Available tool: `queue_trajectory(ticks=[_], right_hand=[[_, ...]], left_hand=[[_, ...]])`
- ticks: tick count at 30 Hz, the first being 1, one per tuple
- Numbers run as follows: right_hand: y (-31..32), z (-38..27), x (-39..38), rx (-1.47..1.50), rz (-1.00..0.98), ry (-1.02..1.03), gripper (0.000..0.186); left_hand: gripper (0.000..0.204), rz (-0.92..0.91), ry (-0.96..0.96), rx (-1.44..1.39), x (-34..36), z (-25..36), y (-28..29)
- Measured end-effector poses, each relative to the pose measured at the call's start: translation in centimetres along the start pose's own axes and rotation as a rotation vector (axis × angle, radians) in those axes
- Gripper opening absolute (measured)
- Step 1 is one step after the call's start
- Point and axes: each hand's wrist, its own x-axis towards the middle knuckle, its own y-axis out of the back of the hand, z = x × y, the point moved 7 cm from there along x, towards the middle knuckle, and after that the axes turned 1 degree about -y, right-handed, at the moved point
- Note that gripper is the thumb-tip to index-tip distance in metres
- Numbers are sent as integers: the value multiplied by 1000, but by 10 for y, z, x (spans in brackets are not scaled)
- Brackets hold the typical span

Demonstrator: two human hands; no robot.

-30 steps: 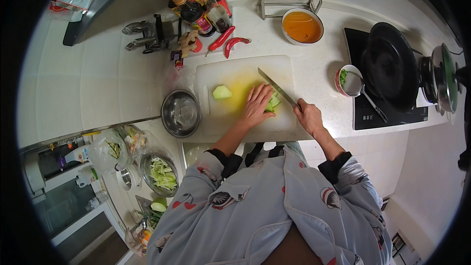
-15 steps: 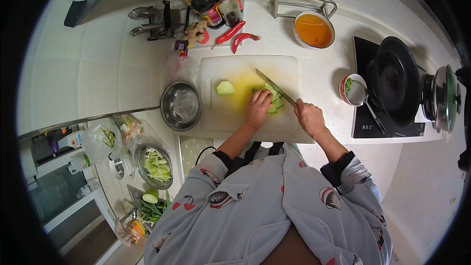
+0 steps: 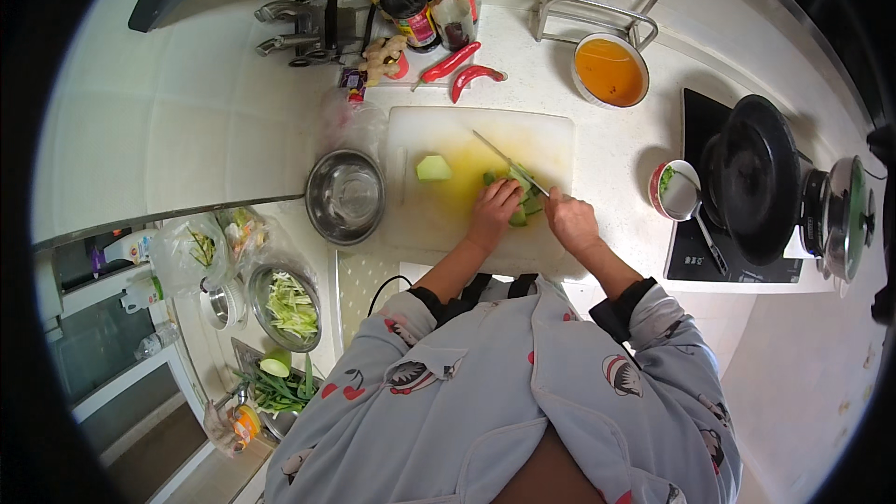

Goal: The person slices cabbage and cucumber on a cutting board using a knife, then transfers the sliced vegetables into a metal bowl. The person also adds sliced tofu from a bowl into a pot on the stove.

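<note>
On the white cutting board (image 3: 425,224), my left hand (image 3: 495,215) has its fingers curled and pressed onto cut pieces of a green vegetable (image 3: 528,203). My right hand (image 3: 571,222) is closed around the handle of a kitchen knife (image 3: 499,155). The blade slants away to the far left, over the green pieces and close to my left fingertips. Seen almost edge-on, it looks thin, and whether it touches the board I cannot tell. A pale green chunk (image 3: 434,168) lies apart, left of my left hand. My fingers partly hide the cut pieces.
Left of the board stands a steel bowl (image 3: 345,196). Beyond lie red chilies (image 3: 479,81), ginger (image 3: 381,61) and sauce bottles (image 3: 408,9). To the right are a bowl of orange liquid (image 3: 611,70), a small bowl (image 3: 674,189) and a black pan (image 3: 761,177). Shredded vegetable (image 3: 292,305) fills another bowl.
My right hand has moved left with the knife, closer to my left hand. The blade has turned and appears narrower. My left hand stays on the green pieces. The whole view has shifted slightly.
</note>
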Motion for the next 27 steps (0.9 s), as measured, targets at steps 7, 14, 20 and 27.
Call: queue_trajectory(ticks=[7,14,20,27], right_hand=[[36,0,-19,-20,-97,-7,21],[22,3,-15,-37,-100,17,20],[7,0,-6,-18,53,22,19],[37,-3,-30,-83,-94,36,17]], left_hand=[[36,15,3,24,-2,-1,-5],[38,-3,-8,32,-3,-3,-5],[36,-29,2,34,-4,-3,-4],[37,-1,-1,0,0,-1,-4]])
